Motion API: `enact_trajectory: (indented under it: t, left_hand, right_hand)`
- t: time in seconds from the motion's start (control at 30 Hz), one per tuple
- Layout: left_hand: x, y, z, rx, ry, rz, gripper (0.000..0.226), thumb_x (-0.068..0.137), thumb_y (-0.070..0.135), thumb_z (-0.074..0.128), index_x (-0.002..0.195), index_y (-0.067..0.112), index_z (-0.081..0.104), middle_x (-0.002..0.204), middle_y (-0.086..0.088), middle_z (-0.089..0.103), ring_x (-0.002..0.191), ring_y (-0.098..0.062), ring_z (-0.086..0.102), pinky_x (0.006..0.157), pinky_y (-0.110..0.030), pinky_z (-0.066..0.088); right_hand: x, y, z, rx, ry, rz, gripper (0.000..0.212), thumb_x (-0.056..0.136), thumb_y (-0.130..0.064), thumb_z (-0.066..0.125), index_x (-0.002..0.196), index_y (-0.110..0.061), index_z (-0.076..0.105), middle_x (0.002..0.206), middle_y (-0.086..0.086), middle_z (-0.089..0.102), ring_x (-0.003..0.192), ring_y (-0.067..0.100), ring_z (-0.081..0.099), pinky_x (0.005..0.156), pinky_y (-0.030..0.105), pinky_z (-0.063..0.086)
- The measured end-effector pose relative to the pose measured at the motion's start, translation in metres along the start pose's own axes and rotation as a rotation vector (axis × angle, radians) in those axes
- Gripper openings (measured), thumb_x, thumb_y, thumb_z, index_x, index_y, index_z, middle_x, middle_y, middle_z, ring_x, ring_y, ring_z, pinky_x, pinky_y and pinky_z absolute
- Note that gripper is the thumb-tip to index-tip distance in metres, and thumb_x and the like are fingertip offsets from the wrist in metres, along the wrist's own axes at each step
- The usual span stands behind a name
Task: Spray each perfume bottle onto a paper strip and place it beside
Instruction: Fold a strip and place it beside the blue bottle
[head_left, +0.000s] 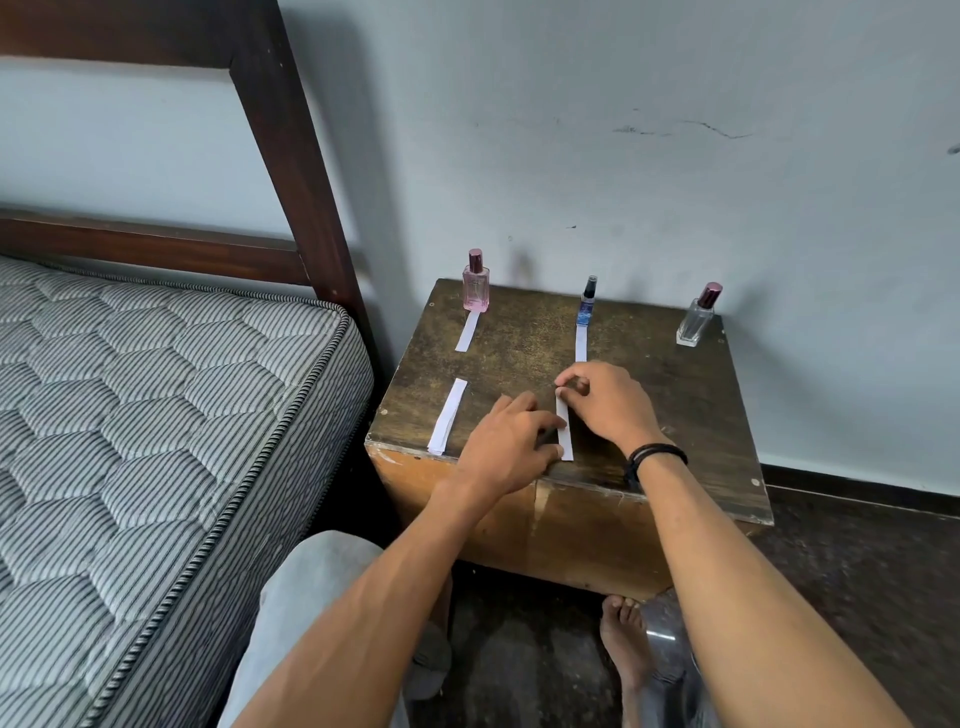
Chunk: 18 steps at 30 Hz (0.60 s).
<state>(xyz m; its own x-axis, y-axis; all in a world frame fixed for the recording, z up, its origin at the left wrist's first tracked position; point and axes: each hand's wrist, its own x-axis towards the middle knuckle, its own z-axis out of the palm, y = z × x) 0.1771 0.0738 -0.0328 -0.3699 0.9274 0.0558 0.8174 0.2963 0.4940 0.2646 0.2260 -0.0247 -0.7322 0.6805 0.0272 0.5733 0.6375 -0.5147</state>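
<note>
Paper strip (565, 431) at the table's (675, 415) 6 o'clock edge: right hand (605, 402) pinches its far end, left hand (511, 441) its near end. We should lift it flat toward the clear bottle (696, 319), 2 o'clock.

quick count: three perfume bottles, all past the grip. pink bottle (476, 285) up and to its left, slim blue spray bottle (587, 306) straight beyond it, clear bottle (695, 321) up and to its right. four paper strips: the pinched strip (565, 431) in the grip itself, second strip (581, 344) just beyond it, third strip (448, 417) off to its left, fourth strip (467, 331) farther back left. two hands on that one strip, left hand (506, 447) and right hand (608, 402). one black wristband (655, 453) just behind the grip.
</note>
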Motion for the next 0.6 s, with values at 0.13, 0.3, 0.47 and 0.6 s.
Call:
enact_trajectory:
  t: [0.13, 0.3, 0.47, 0.6]
  left_hand:
    - [0.001, 0.003, 0.003, 0.034, 0.008, -0.008, 0.040, 0.090, 0.039, 0.067, 0.128, 0.026, 0.067, 0.119, -0.002, 0.054, 0.111, -0.026, 0.045, 0.099, -0.044, 0.044]
    - [-0.001, 0.004, 0.005, 0.047, -0.001, -0.031, 0.039, 0.090, 0.038, 0.067, 0.127, 0.027, 0.066, 0.121, -0.002, 0.053, 0.113, -0.026, 0.045, 0.099, -0.046, 0.045]
    - [0.000, 0.007, 0.004, 0.053, -0.015, -0.030, 0.039, 0.091, 0.038, 0.066, 0.128, 0.029, 0.065, 0.124, -0.001, 0.052, 0.115, -0.025, 0.043, 0.100, -0.045, 0.044]
    - [-0.002, 0.010, 0.004, 0.057, -0.029, -0.017, 0.036, 0.092, 0.037, 0.064, 0.127, 0.030, 0.066, 0.126, 0.001, 0.051, 0.118, -0.025, 0.043, 0.099, -0.046, 0.043]
  right_hand:
    - [0.004, 0.000, -0.001, -0.009, -0.025, 0.002, 0.009, 0.098, -0.023, 0.065, 0.095, -0.030, 0.070, 0.095, -0.008, 0.066, 0.085, 0.014, 0.062, 0.069, 0.031, 0.047]
    - [0.004, -0.001, -0.001, -0.008, -0.078, 0.041, 0.014, 0.101, -0.017, 0.056, 0.094, -0.026, 0.065, 0.099, -0.009, 0.063, 0.087, 0.016, 0.061, 0.074, 0.032, 0.046]
    - [0.007, 0.004, -0.006, 0.144, -0.082, 0.085, 0.014, 0.100, -0.014, 0.061, 0.092, -0.023, 0.069, 0.097, -0.008, 0.068, 0.092, 0.012, 0.063, 0.078, 0.027, 0.045]
    - [0.006, 0.004, -0.011, 0.247, -0.015, 0.100, 0.014, 0.093, -0.011, 0.071, 0.088, -0.024, 0.073, 0.090, -0.005, 0.073, 0.085, 0.005, 0.067, 0.071, 0.017, 0.047]
